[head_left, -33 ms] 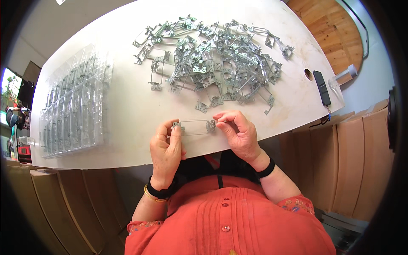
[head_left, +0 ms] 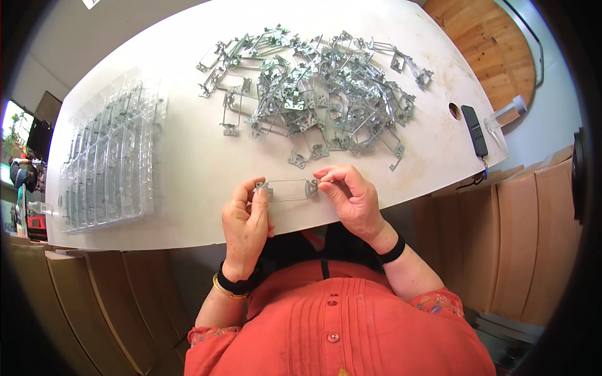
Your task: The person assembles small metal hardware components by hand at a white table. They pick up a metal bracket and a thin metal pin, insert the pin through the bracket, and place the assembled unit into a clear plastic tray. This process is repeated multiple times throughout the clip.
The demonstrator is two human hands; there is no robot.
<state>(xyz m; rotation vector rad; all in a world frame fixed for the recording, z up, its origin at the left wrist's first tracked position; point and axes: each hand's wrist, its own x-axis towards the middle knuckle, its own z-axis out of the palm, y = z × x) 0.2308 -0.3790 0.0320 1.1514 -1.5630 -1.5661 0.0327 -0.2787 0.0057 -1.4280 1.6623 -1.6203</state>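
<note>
Near the table's front edge I hold a metal bracket frame (head_left: pixel 287 200), two thin parallel rods joining a small plate at each end. My left hand (head_left: pixel 245 216) pinches its left end plate between thumb and fingers. At the other end, my right hand (head_left: pixel 356 197) has thumb and index finger closed at the right plate (head_left: pixel 311 188); the fingertips partly cover its outer edge. Beyond my hands lies a tangled heap of similar metal bracket frames (head_left: pixel 326 94), several loose at its edges.
On the table's left stands a clear plastic tray (head_left: pixel 113 156) with rows of slots holding metal parts. Along the right edge are a black oblong device (head_left: pixel 475 130), a clear plastic tube (head_left: pixel 506 113) and a round hole (head_left: pixel 454 111). Cardboard boxes (head_left: pixel 501 244) stand below on both sides.
</note>
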